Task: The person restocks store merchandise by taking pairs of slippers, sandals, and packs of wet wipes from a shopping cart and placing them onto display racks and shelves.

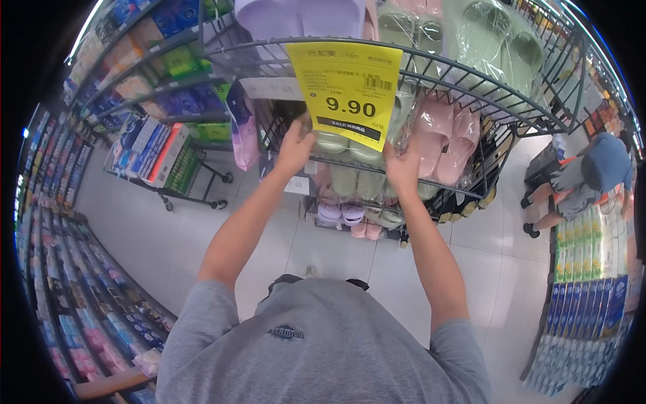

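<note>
Both arms reach into the middle level of a wire rack (464,192) of plastic-wrapped slippers. My left hand (296,147) is at the left side of a pair of pale green slippers (350,147), fingers curled, their tips partly hidden inside the rack. At the right side of the same pair, my right hand (404,165) closes on the clear wrap, its fingers partly covered. A yellow price sign (346,94) reading 9.90 hangs in front and hides the upper part of the pair. Pink slippers (434,131) in wrap lie just right of my right hand.
Purple slippers (299,20) and more green slippers (481,47) fill the upper basket. A cart with boxes (158,151) stands at the left. Stocked shelves (87,296) line the left side. A person in a blue cap (605,165) bends at the right.
</note>
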Demonstrator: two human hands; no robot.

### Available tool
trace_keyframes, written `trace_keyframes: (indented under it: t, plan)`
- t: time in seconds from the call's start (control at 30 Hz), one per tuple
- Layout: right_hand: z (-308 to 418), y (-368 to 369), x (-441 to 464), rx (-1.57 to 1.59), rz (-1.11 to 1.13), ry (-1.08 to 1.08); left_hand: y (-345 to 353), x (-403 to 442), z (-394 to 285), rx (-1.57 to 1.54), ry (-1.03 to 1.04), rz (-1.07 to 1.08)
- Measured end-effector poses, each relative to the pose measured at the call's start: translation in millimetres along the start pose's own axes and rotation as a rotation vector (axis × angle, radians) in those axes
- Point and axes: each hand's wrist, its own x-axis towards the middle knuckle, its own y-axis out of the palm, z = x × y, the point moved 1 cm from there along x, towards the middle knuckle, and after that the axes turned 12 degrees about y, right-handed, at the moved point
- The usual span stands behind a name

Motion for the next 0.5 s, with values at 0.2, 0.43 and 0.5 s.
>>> trace_keyframes:
  t: [0.2,0.43,0.5]
  plan:
    - [-7,51,-6,0.052,0.076,-0.026,-37,5,4,0.170,-0.002,-0.064]
    - [14,90,-13,-0.432,0.171,-0.406,-53,2,-1,0.576,-0.198,-0.049]
    - [32,98,-7,-0.234,0.351,-0.184,-48,2,-1,0.598,-0.085,-0.046]
